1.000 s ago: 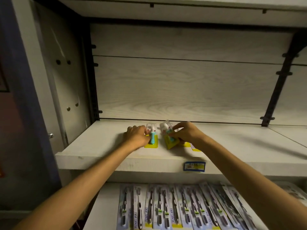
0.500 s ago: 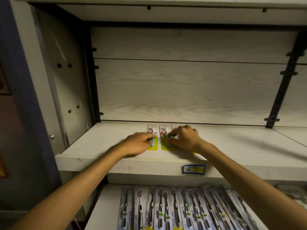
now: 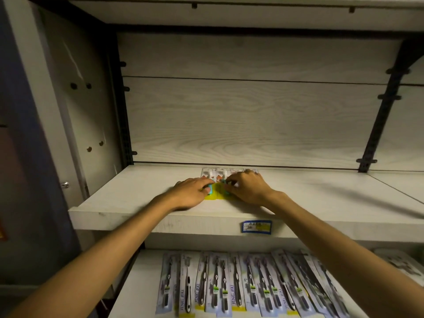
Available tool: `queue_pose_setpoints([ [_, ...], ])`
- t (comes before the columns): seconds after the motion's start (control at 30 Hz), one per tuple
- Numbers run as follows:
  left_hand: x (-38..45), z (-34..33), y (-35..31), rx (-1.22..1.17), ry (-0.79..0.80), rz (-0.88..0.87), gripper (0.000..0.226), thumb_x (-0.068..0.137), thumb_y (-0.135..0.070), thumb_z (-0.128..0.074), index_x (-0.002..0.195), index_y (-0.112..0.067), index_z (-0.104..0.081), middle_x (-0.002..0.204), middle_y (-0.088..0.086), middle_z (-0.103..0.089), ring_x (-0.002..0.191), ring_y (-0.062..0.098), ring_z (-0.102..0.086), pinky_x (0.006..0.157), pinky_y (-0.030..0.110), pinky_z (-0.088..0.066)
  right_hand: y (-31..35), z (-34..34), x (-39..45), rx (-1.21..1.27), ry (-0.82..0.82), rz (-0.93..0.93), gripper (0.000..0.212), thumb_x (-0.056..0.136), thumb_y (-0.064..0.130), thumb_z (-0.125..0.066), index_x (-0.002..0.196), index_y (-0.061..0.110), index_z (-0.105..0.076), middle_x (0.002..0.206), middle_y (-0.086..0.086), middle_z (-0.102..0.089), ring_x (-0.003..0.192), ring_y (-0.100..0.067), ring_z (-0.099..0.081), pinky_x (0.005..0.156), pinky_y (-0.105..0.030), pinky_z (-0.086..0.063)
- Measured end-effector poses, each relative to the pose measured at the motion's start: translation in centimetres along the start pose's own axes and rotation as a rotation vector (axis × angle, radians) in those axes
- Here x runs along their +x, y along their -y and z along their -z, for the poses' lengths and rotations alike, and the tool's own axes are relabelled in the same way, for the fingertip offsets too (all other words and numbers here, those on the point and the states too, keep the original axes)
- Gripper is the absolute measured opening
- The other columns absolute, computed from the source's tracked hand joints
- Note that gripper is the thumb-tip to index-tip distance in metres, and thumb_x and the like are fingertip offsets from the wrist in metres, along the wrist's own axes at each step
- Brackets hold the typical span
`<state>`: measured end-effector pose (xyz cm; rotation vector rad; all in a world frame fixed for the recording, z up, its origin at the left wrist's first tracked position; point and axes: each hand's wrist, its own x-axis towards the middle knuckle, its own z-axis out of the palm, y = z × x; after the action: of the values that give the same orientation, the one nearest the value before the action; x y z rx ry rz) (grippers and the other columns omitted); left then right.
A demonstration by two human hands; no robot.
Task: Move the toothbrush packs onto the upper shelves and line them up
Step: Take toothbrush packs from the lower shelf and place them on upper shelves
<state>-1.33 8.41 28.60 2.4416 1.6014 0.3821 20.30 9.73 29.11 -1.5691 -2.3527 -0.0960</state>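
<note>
Nearest, glossy flat blister packs (image 3: 229,283) with dark toothbrushes overlap in a row on the lower shelf (image 3: 137,283). Further up, the pale woodgrain upper shelf (image 3: 128,203) wears a blue price tag (image 3: 257,226). Left hand (image 3: 190,193) and right hand (image 3: 247,189), fingers curled, press yellow-carded toothbrush packs (image 3: 218,177) lying flat near the grainy back panel (image 3: 241,120).

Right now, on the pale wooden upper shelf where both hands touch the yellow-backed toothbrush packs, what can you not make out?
Head view only:
- How many yellow-backed toothbrush packs lie there: the right hand covers the row's right end.
- The left hand hides its grip.
- Blue-and-yellow shelf label: print too small.
- Dark toothbrush packs on the lower shelf: cut by the bottom edge.
</note>
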Motion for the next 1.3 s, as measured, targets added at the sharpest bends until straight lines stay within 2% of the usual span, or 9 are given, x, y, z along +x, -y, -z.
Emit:
queue_pose_setpoints([
  [0.2, -0.4, -0.4, -0.1, -0.090, -0.034, 0.021, 0.044, 0.106, -0.037, -0.039, 0.149, -0.031, -0.040, 0.156, -0.001, -0.040, 0.139, 0.021, -0.040, 0.112, 0.040, -0.036, -0.3, 0.0, -1.3, 0.072, -0.012, 0.068, 0.040, 0.100, 0.052, -0.048, 0.094, 0.018, -0.068, 0.089, -0.004, -0.068, 0.073, -0.016, -0.062, 0.072, -0.041, -0.058],
  [0.43, -4.0, 0.3, -2.9, -0.048, -0.378, -0.132, 0.026, 0.099, -0.032, -0.055, 0.124, -0.028, -0.063, 0.130, -0.006, -0.060, 0.121, 0.016, -0.052, 0.100, 0.041, -0.044, 0.5, 2.0, -5.5, 0.123, -0.134, 0.143, 0.039, 0.101, 0.041, -0.054, 0.127, 0.014, -0.066, 0.124, -0.009, -0.064, 0.107, -0.026, -0.060, 0.085, -0.037, -0.050],
  [0.53, -6.5, 0.1, -3.9, -0.094, -0.474, -0.161, 0.025, 0.097, -0.030, -0.059, 0.122, -0.028, -0.064, 0.125, -0.007, -0.061, 0.117, 0.014, -0.053, 0.096, 0.038, -0.046, 0.6, 2.2, -8.1, 0.197, -0.198, 0.191, 0.033, 0.100, 0.035, -0.057, 0.125, 0.016, -0.067, 0.124, -0.005, -0.066, 0.111, -0.026, -0.059, 0.091, -0.038, -0.050],
  [0.6, -8.4, -0.5, -4.0, -0.103, -0.545, -0.176, 0.023, 0.096, -0.027, -0.061, 0.119, -0.026, -0.065, 0.121, -0.008, -0.062, 0.113, 0.012, -0.054, 0.093, 0.033, -0.045, 0.7, 2.1, -10.3, 0.248, -0.259, 0.220, 0.027, 0.100, 0.030, -0.058, 0.121, 0.017, -0.069, 0.122, -0.002, -0.067, 0.112, -0.022, -0.058, 0.094, -0.032, -0.047],
  [0.73, -12.0, -2.4, -4.7, -0.130, -0.642, -0.251, 0.014, 0.091, -0.021, -0.059, 0.102, -0.022, -0.068, 0.101, -0.012, -0.061, 0.094, 0.007, -0.054, 0.083, 0.024, -0.044, 1.3, 2.2, -14.7, 0.345, -0.331, 0.257, 0.021, 0.098, 0.020, -0.059, 0.115, 0.018, -0.072, 0.113, 0.004, -0.068, 0.107, -0.012, -0.057, 0.088, -0.023, -0.043],
  [0.9, -14.4, -6.6, -5.6, -0.128, -0.596, -0.320, 0.009, 0.086, -0.014, -0.063, 0.093, -0.014, -0.069, 0.094, -0.006, -0.062, 0.090, 0.010, -0.056, 0.082, 0.022, -0.045, 1.4, -0.1, -18.2, 0.432, -0.281, 0.306, 0.018, 0.096, 0.019, -0.059, 0.107, 0.017, -0.073, 0.099, 0.005, -0.067, 0.093, -0.009, -0.061, 0.080, -0.025, -0.049],
  [1.13, -15.7, -13.2, -5.0, -0.120, -0.447, -0.254, 0.017, 0.087, -0.013, -0.069, 0.104, -0.016, -0.069, 0.102, -0.007, -0.064, 0.096, 0.010, -0.057, 0.084, 0.028, -0.047, -0.1, -5.7, -20.9, 0.339, -0.047, 0.288, 0.031, 0.095, 0.032, -0.053, 0.120, 0.021, -0.067, 0.119, 0.005, -0.066, 0.105, -0.016, -0.064, 0.084, -0.040, -0.055],
  [1.23, -15.7, -15.8, -3.4, -0.128, -0.360, -0.164, 0.022, 0.091, -0.029, -0.059, 0.111, -0.024, -0.067, 0.110, -0.011, -0.064, 0.103, 0.009, -0.059, 0.088, 0.034, -0.051, -1.2, -7.9, -21.0, 0.283, 0.020, 0.271, 0.035, 0.094, 0.037, -0.050, 0.123, 0.022, -0.065, 0.124, 0.003, -0.062, 0.107, -0.021, -0.063, 0.082, -0.043, -0.056],
  [1.3, -15.6, -17.2, -1.9, -0.122, -0.318, -0.097, 0.023, 0.091, -0.028, -0.061, 0.113, -0.027, -0.065, 0.114, -0.012, -0.064, 0.105, 0.009, -0.059, 0.089, 0.036, -0.052, -1.8, -9.6, -20.8, 0.271, 0.059, 0.237, 0.036, 0.094, 0.037, -0.051, 0.125, 0.023, -0.064, 0.126, 0.003, -0.060, 0.107, -0.022, -0.063, 0.081, -0.042, -0.056],
])
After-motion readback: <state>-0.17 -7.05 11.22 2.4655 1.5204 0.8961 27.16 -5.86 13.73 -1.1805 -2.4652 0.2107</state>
